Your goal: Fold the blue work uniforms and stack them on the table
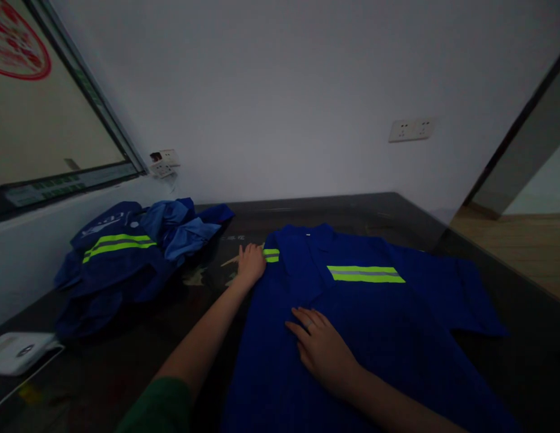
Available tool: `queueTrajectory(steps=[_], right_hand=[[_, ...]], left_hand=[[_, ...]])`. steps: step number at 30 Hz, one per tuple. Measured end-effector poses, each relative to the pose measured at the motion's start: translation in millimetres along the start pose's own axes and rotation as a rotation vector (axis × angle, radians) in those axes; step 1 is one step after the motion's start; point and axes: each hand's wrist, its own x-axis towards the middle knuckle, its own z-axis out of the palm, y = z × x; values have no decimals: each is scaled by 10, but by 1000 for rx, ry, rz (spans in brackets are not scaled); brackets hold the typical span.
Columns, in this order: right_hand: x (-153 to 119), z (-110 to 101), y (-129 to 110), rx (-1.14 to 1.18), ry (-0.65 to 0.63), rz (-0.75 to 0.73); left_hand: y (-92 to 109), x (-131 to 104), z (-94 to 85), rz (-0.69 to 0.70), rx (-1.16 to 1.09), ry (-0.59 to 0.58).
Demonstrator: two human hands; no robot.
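A dark blue work shirt [361, 325] with yellow-green reflective strips lies spread on the dark table, collar toward the wall. One sleeve stretches out to the right; on the left no outstretched sleeve shows. My left hand [251, 263] is at the shirt's left edge, beside the short reflective strip, its fingers bent over the cloth there; the fingertips are partly hidden. My right hand [322, 346] rests palm down on the shirt front below the collar, fingers extended and slightly apart, with a ring on one finger.
A crumpled heap of blue work clothes [126, 258] lies on the table's left side. Near it are a white device [20, 352] and its cable. The dark table [352, 207] meets a wall with sockets [411, 129]. A window [58, 102] is at left.
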Motion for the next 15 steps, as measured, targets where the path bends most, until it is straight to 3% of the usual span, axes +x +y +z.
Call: queueTrajectory(steps=[4, 7, 10, 15], right_hand=[[27, -7, 2, 13, -34, 10], [50, -1, 39, 3, -60, -7], [55, 55, 112, -23, -39, -61], [30, 267, 248, -75, 92, -151]], left_hand=[[-13, 658, 135, 103, -164, -16], [-39, 1020, 201, 226, -312, -80], [-114, 1197, 253, 303, -429, -128], [-191, 1273, 362, 319, -564, -111]])
